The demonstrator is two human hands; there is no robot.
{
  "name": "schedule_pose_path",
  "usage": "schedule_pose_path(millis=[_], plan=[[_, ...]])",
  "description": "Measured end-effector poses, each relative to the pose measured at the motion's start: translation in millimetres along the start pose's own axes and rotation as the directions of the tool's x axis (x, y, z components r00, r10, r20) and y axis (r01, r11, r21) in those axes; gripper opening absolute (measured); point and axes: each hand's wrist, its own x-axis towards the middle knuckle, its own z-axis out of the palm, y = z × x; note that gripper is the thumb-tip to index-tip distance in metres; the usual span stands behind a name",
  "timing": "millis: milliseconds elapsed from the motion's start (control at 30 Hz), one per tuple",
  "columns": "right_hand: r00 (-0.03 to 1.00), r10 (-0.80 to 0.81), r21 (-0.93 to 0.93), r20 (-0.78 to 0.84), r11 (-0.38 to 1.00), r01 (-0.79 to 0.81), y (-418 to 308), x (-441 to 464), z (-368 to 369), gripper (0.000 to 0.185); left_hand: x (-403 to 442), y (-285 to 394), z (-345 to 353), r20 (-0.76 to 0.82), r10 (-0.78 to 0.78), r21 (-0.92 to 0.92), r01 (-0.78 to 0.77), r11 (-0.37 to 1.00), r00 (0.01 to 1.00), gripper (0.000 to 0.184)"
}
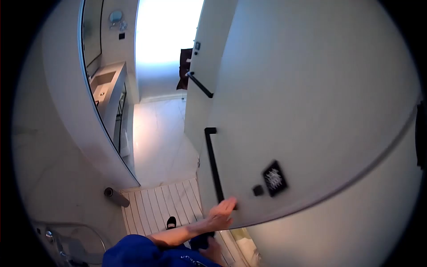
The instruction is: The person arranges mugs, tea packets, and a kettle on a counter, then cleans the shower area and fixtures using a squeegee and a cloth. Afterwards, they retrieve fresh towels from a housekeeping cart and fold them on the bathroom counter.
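Note:
My left hand (221, 212) reaches out from a blue sleeve (133, 251) to the lower end of a long black door handle (213, 167). Its fingers lie together over the bar and hide part of it. The handle is fixed to a large pale frosted door panel (311, 89). Lower down, close to my body, my right hand (212, 251) hangs near the panel's bottom edge; it is blurred and its fingers do not show clearly.
A black plate with white markings (275, 178) sits on the panel. Beyond stand a second black handle (200, 84), a sink counter (106, 82) and a bright window (164, 40). A grey cylinder (116, 197) lies beside the slatted floor (164, 202). A tub edge (89, 227) is at lower left.

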Motion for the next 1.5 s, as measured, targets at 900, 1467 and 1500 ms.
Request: schedule_pose_path(millis=[900, 1467, 1500], plan=[[0.664, -0.238, -0.031, -0.709, 0.951, 0.307, -173, 705, -20, 0.048, 201, -464, -264, 0.197, -0.848, -0.913, 0.406, 0.023, 0.491, 0.041], [0.871, -0.255, -0.735, -0.420, 0.658, -0.161, -184, 1132, -32, 0.054, 82, -1045, -315, -0.159, -0.987, -0.167, 0.986, 0.006, -0.021, 0.035], [0.857, -0.257, -0.717, -0.447, 0.675, -0.172, -175, 1133, -43, 0.054, 76, -1095, -324, -0.168, -0.986, -0.083, 0.996, 0.013, -0.001, 0.036]])
